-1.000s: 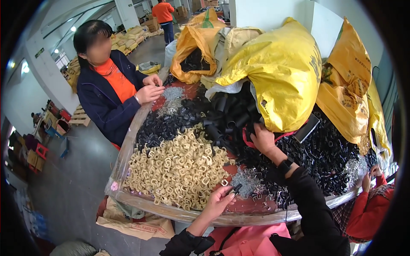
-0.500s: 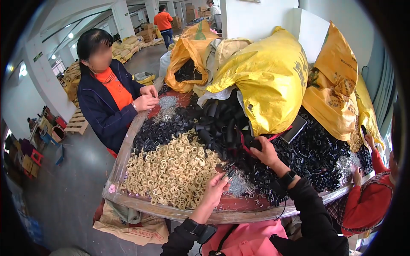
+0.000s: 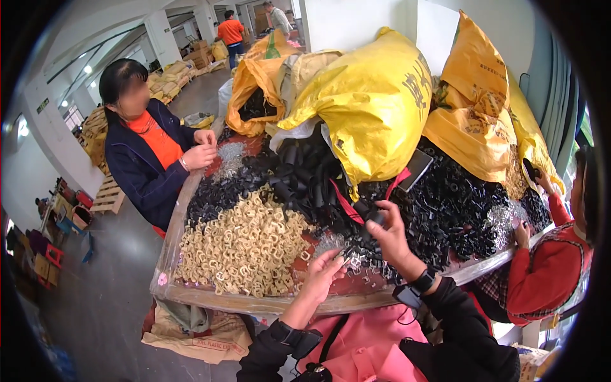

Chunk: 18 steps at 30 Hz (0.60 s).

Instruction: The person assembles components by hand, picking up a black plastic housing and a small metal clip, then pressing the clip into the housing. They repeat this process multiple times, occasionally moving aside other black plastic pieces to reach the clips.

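Note:
My left hand point(image 3: 322, 275) is closed in a pinch over the table's near edge. Between its fingertips are small dark and metallic pieces, too small to name. To the right, my right hand point(image 3: 393, 240) grips a black tubular plastic part point(image 3: 372, 221) between thumb and fingers, just above the pile. Beneath and between the hands lies a small heap of silvery metal clips point(image 3: 331, 243). Left of my left hand spreads a big heap of cream U-shaped plastic pieces point(image 3: 238, 245). Larger black tubular parts point(image 3: 296, 169) fill the middle of the table. A red strap point(image 3: 347, 209) loops beside my right hand.
A yellow sack point(image 3: 375, 108) bulges over the pile, beside orange sacks point(image 3: 474, 140). A dark flat box point(image 3: 417, 169) leans near it. Co-workers handle parts at the left point(image 3: 202, 151) and right point(image 3: 523, 235). The table's wrapped rim point(image 3: 223, 299) runs along the near side.
My right hand has come up from the black pile with a black tubular part in its grip. The whole view has shifted a little; my left hand keeps its pinch.

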### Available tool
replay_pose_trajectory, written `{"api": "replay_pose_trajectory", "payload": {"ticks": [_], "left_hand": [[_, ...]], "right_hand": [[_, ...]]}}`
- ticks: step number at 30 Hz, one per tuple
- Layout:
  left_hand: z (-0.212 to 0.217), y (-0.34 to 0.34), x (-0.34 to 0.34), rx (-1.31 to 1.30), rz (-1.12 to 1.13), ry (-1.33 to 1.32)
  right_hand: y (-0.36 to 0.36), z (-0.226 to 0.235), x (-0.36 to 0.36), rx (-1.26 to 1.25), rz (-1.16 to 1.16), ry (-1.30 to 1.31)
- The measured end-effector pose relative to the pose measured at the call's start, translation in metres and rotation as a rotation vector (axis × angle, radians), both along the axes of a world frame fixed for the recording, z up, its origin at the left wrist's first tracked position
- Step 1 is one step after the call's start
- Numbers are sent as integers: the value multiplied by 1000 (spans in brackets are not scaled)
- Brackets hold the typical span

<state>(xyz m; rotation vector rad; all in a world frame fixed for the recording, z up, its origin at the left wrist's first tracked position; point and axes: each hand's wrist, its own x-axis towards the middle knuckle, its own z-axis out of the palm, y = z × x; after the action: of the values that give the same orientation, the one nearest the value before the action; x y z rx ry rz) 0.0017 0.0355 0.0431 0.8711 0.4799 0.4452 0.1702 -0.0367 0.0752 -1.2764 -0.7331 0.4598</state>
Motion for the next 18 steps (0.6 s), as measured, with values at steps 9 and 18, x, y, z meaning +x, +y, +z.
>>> {"api": "replay_pose_trajectory", "payload": {"ticks": [9,18], "left_hand": [[16,-6,-19,153,-124,20],[12,-11,-19,381,-211,119]], "right_hand": [[-34,6,-27,29,397,-5],[-50,0,-17,-267,380,-90]]}}
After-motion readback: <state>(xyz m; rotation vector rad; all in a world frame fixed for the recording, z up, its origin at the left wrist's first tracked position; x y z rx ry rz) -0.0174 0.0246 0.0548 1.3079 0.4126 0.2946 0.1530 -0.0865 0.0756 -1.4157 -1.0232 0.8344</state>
